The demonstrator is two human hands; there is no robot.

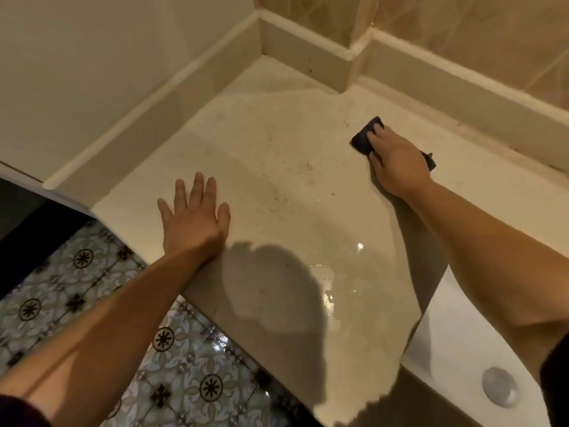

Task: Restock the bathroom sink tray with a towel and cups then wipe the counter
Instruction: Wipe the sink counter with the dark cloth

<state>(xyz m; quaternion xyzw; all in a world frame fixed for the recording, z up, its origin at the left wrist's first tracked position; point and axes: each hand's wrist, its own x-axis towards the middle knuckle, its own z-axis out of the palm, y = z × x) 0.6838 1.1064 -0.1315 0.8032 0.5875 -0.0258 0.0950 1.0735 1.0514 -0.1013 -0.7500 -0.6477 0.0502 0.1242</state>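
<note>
head view shows wiping time: right hand [397, 163] presses a dark cloth [365, 135] on the counter [277, 155], left hand [194, 217] flat, open, empty. next, rub the specks [303, 167].

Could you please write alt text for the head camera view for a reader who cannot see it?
A person's right hand presses a dark cloth onto a pale stone counter near the back wall, while the left hand rests flat, fingers spread, by the front edge. Patterned floor tiles show below left.

Dark cloth [365, 137] pressed flat on wet pale counter [277, 167].
</note>
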